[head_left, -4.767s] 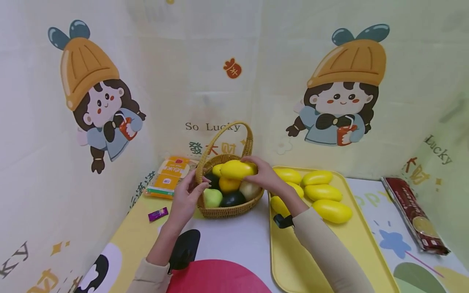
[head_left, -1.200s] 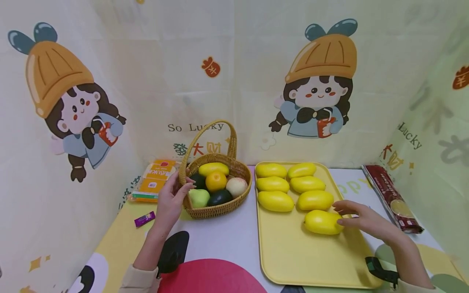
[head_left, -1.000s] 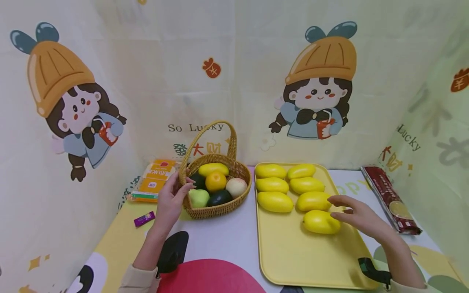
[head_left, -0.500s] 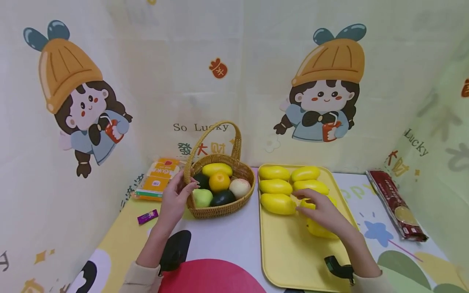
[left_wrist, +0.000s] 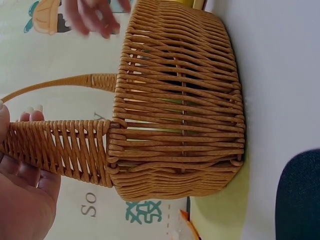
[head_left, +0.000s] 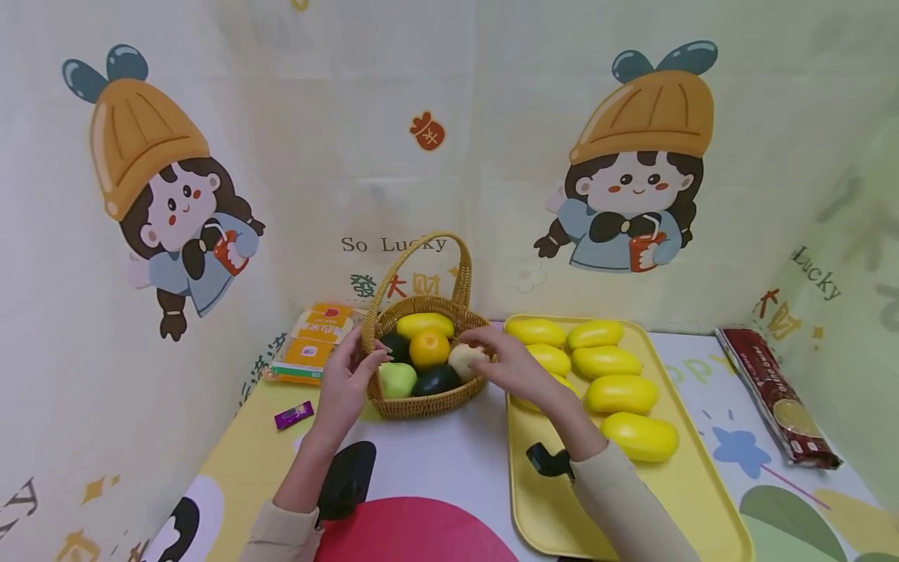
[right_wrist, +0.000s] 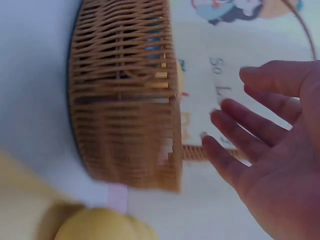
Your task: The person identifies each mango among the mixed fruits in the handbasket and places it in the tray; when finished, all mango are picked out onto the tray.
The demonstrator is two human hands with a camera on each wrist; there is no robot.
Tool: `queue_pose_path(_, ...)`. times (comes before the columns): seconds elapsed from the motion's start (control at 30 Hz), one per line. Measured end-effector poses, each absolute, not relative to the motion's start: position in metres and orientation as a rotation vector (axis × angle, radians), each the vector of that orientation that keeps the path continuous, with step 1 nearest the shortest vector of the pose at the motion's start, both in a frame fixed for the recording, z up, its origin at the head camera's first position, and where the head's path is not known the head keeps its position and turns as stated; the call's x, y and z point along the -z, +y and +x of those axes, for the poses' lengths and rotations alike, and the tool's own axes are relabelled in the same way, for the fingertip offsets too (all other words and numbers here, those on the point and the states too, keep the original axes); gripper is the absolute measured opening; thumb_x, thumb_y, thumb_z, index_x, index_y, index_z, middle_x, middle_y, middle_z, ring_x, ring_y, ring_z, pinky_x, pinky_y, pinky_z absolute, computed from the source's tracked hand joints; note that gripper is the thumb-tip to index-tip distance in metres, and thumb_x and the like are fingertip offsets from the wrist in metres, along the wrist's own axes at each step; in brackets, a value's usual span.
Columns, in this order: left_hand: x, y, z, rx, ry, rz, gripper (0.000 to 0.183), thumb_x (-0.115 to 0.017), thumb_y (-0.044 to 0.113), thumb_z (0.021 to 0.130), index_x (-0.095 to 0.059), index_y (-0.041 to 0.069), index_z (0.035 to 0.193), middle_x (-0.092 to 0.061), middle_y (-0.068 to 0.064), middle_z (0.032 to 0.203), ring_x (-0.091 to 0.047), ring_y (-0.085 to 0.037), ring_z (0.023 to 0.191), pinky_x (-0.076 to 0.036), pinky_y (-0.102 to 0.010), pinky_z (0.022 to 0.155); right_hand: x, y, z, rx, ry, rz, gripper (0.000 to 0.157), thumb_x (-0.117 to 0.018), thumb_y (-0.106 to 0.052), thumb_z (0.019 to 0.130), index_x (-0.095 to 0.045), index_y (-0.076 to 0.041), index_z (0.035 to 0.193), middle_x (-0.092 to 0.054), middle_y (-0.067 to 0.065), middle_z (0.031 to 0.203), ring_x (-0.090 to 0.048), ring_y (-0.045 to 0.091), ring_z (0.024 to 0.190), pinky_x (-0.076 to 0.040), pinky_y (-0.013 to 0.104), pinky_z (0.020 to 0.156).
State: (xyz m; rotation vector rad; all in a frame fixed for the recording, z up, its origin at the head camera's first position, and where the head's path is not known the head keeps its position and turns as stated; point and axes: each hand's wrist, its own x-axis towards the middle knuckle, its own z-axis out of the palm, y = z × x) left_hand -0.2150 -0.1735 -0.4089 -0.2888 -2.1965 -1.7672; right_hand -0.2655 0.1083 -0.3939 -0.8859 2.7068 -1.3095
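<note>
My left hand [head_left: 346,382] grips the foot of the handle of the wicker basket [head_left: 430,407]; in the left wrist view its fingers wrap the woven handle [left_wrist: 60,150]. Inside the basket lie a yellow mango [head_left: 424,325], an orange [head_left: 429,349], a pale peach [head_left: 462,361], a green apple [head_left: 398,381] and two dark fruits, the front one [head_left: 435,380] beside the apple. Over the basket's right rim, my right hand [head_left: 516,365] reaches in, fingertips right by the peach. In the right wrist view that hand [right_wrist: 275,170] has spread fingers with nothing between them.
Several yellow mangoes [head_left: 621,394] lie in rows on a yellow tray [head_left: 562,515] right of the basket. Farther right is a dark red packet [head_left: 776,398]. An orange food pack [head_left: 312,347] and a small purple packet [head_left: 293,415] lie at left.
Earlier the right hand held a mango over the basket; that mango now lies nearest on the tray. The right hand has let it go and swung left to the basket. The left hand stays put.
</note>
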Motion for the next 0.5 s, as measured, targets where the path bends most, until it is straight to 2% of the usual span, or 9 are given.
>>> queue_pose_path(0.2, 0.409, -0.174, -0.218, 1.76, -2.189, -0.306, 0.041, -0.06, 0.032, 0.098, -0.052, 0.019, 0.136, -0.063, -0.007, 0.109, -0.067, -0.016, 0.101, -0.057, -0.022, 0.09, 0.391, 0.071, -0.309, 1.205, 2.721, -0.858, 0.041, -0.062, -0.007, 0.094, -0.059, -0.01, 0.134, -0.059, 0.013, 0.138, -0.055, 0.032, 0.128, -0.046, 0.05, 0.108)
queue_pose_path(0.3, 0.41, -0.175, -0.219, 1.769, -2.191, -0.3, 0.038, -0.06, 0.032, 0.098, -0.053, 0.019, 0.134, -0.063, -0.007, 0.108, -0.067, -0.017, 0.101, -0.057, -0.021, 0.09, 0.393, 0.057, -0.328, 1.103, 2.745, -0.881, 0.042, -0.058, -0.004, 0.095, -0.057, -0.008, 0.137, -0.058, 0.012, 0.14, -0.053, 0.031, 0.131, -0.043, 0.048, 0.112)
queue_pose_path(0.5, 0.409, -0.174, -0.217, 1.783, -2.18, -0.303, 0.038, -0.061, 0.03, 0.098, -0.053, 0.015, 0.133, -0.063, -0.009, 0.108, -0.066, -0.02, 0.101, -0.056, -0.019, 0.089, 0.397, 0.04, -0.351, 0.959, 2.722, -0.854, 0.049, -0.046, -0.001, 0.094, -0.056, -0.013, 0.14, -0.055, 0.007, 0.144, -0.047, 0.025, 0.138, -0.036, 0.045, 0.118)
